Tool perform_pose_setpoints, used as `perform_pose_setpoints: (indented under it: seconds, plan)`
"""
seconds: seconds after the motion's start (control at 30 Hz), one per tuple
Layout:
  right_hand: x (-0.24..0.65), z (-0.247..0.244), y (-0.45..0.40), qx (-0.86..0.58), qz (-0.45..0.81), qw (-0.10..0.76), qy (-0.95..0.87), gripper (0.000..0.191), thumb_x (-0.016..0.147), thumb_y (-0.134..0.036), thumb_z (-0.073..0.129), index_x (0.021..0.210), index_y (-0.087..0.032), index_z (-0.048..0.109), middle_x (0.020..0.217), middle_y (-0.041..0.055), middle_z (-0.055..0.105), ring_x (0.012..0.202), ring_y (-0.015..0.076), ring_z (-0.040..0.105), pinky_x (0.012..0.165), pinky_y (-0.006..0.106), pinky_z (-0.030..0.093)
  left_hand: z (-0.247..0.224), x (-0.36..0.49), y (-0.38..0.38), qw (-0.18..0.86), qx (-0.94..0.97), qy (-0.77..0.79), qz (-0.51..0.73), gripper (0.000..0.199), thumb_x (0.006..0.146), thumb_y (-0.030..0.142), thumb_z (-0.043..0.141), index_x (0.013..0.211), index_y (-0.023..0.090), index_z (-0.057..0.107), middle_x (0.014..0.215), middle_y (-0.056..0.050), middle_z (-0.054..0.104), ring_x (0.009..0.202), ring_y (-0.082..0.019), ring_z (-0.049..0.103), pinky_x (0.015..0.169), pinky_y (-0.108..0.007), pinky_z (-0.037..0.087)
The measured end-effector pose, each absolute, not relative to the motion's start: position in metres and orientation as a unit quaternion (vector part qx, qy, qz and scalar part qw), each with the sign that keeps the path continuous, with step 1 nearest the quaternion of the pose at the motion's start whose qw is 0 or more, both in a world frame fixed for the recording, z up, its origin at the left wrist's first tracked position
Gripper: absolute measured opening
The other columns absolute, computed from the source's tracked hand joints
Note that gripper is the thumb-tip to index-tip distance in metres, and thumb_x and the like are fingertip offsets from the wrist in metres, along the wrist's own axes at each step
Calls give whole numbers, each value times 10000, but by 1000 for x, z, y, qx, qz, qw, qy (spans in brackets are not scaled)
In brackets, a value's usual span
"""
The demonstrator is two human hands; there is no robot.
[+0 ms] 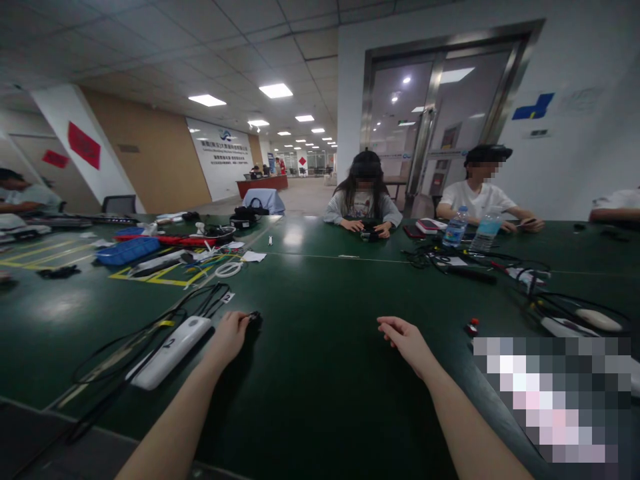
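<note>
My left hand (231,337) is closed at the fingertips on a small black object (255,319) that rests on or just over the green tabletop (320,373); its kind is too small and dark to make out. Just left of that hand lies a white power strip (173,352) marked "2", with black cables (200,303) looping behind it. My right hand (404,337) is held over the table on the other side, its fingers loosely stretched and nothing visible in them. A wide stretch of tabletop separates the two hands.
At right are a pixelated laptop-like device (550,400), a small red-and-black item (471,327), a white mouse (599,319) and tangled cables. Two water bottles (455,227) stand farther back. A blue basket (127,251) sits at left. Across the table, a person (365,200) handles something dark.
</note>
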State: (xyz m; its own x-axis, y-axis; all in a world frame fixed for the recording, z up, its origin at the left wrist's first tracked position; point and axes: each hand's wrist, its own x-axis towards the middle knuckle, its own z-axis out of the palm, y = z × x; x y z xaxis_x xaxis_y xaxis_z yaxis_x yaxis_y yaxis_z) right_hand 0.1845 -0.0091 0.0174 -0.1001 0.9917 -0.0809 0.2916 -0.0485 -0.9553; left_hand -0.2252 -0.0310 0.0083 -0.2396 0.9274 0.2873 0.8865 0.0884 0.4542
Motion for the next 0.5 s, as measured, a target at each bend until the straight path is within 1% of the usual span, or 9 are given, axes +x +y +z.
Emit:
perform_pose_setpoints:
  seconds: [0.33,0.5]
  plan:
    - [184,22,-10,-561,463,368,-580,291,735,-342,499,988,-225,581,923,53,615,762,180,539,676,334,440,14,-219,-34,25,622,742,249,300,789,299,290,872,131,524,943,-108,514,902,-200,524,842,-314,387]
    - [185,16,-7,-560,464,371,-578,305,724,-352,507,990,-226,588,909,55,616,745,180,537,664,340,443,17,-215,-35,26,620,747,240,288,790,314,302,851,133,518,935,-106,502,885,-203,523,827,-323,394]
